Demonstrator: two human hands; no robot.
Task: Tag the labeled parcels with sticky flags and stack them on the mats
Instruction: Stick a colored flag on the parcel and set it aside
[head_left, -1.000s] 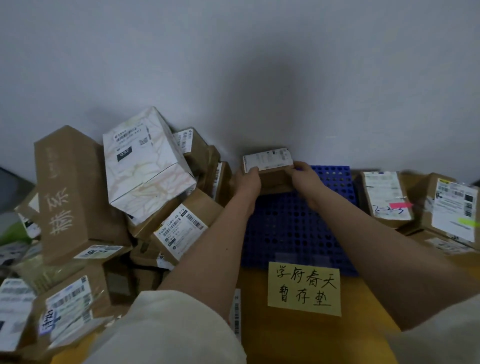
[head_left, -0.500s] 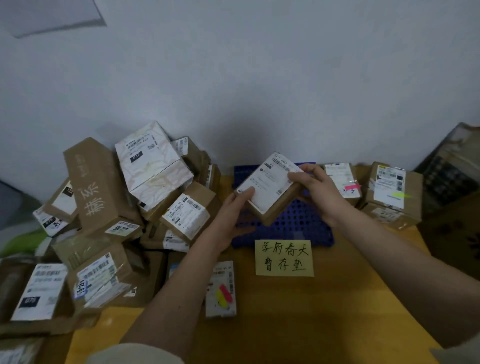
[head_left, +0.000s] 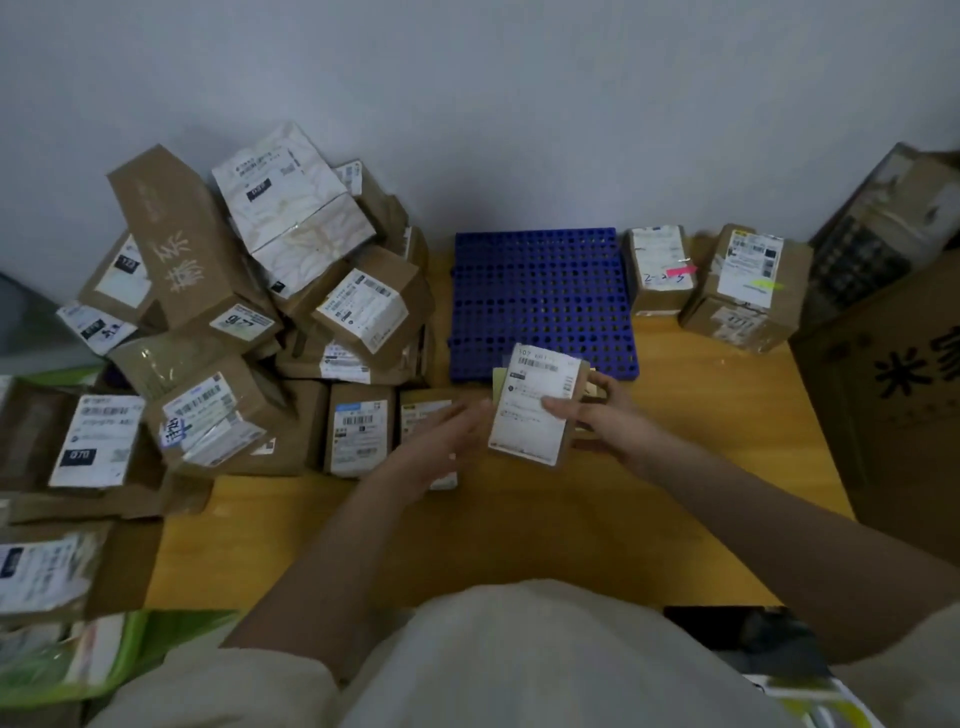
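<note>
Cardboard parcel (head_left: 535, 410): stiff, looks light; gripped by right hand (head_left: 602, 415) at side edge, left hand (head_left: 441, 441) open, blurred.

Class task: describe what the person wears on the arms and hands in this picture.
Both forearms are bare from the elbow down. The left hand and right hand wear no gloves; no watch, ring or bracelet shows, though the picture is dim. Pale, cream-coloured short sleeves show near the bottom edge, matching the light top.
</note>
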